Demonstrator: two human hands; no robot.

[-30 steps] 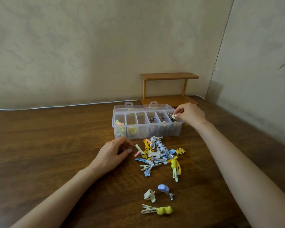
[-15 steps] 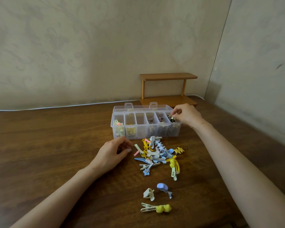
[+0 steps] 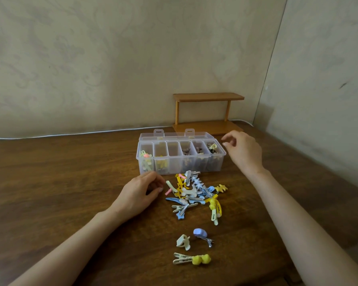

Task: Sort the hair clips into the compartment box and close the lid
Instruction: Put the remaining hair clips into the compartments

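A clear plastic compartment box (image 3: 215,167) stands on the table with its lid folded back behind it. Several of its cells hold clips, and a dark and cream clip (image 3: 212,148) lies in the rightmost cell. A pile of yellow, blue and white hair clips (image 3: 194,193) lies just in front of the box. Nearer me lie a white clip (image 3: 183,241), a lilac clip (image 3: 201,234) and a clip with yellow balls (image 3: 192,259). My right hand (image 3: 243,152) hovers beside the box's right end, fingers loosely curled and holding nothing. My left hand (image 3: 140,193) rests on the table left of the pile, fingers loosely curled.
A small wooden two-tier shelf (image 3: 208,112) stands behind the box against the wall. A white cable (image 3: 70,134) runs along the table's far edge. The wall corner lies to the right, and the dark wooden table (image 3: 50,182) extends left.
My right hand has let go of the dark and cream clip in the rightmost cell and drawn back to the right of the box. My left hand has stayed put.
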